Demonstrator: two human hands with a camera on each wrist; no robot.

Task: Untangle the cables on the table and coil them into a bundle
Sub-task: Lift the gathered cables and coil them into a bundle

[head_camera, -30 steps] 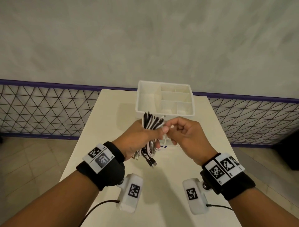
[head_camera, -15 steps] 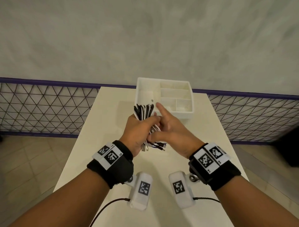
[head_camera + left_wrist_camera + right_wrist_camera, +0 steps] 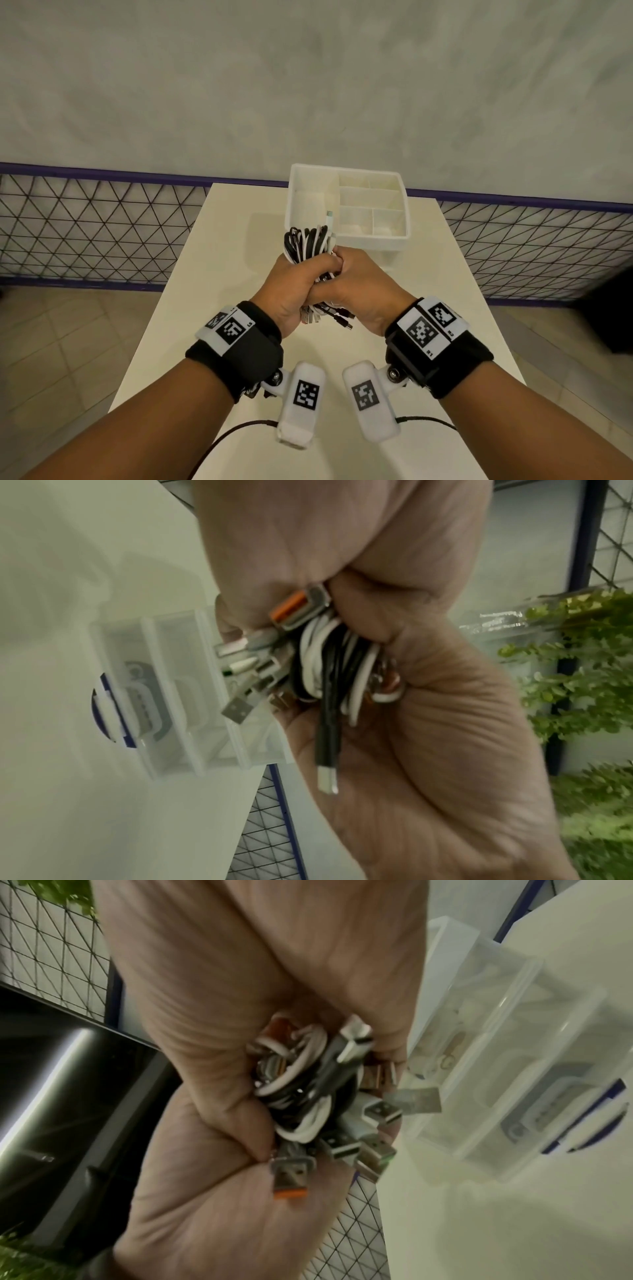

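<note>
Cables, black and white ones folded into one thick bundle, sit upright between your two fists above the cream rectangular table, just in front of the white plastic divided organiser box. From the head view, your left hand wraps its fingers round the bundle's middle, and your right hand closes against it from the other side, knuckles touching the left. Looped ends fan out above the fists, one white plug standing tallest; the plug ends hang out below.

From the left wrist view, your fingers are curled tight round the strands, and a cluster of metal USB plugs, one with an orange tongue, pokes out towards the box. One black lead with a silver tip lies across the right palm.

From the right wrist view, the same bunch of plugs spills from between both closed palms, the white and black loops pinched in the gap.

Untangling looks finished to me; you seem to be squeezing the coil into shape. Next, I judge, you'll need to tuck in the loose plug ends and keep one hand clamped so the loops don't spring apart.
</note>
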